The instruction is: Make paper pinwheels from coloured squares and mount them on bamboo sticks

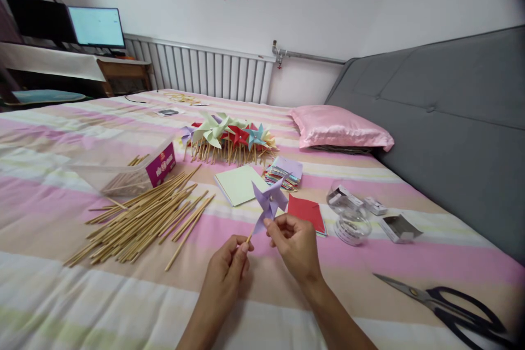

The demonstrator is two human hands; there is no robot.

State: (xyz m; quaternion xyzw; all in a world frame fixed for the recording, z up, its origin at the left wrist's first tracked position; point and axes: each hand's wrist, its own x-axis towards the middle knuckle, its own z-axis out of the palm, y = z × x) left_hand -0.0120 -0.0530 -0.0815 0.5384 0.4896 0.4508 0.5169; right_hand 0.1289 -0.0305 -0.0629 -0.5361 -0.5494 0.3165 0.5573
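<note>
Between my hands is a purple paper pinwheel (269, 200) with a pin at its centre, set on a thin wooden stick (250, 236). My left hand (229, 262) pinches that stick below the blades. With thumb and fingers, my right hand (293, 243) grips a lower blade of the pinwheel. Just behind it lie a pale green paper stack (238, 183) and a red paper square (305, 213) on top of other sheets. A pile of multicoloured folded papers (284, 172) sits a little farther off.
Many loose sticks (139, 224) lie at left beside a clear plastic box (123, 175). Finished pinwheels (229, 134) are massed behind. At right are a clear round container (351, 227), small boxes (397, 228) and scissors (443, 303). A pink pillow (340, 127) rests by the grey headboard (443, 104).
</note>
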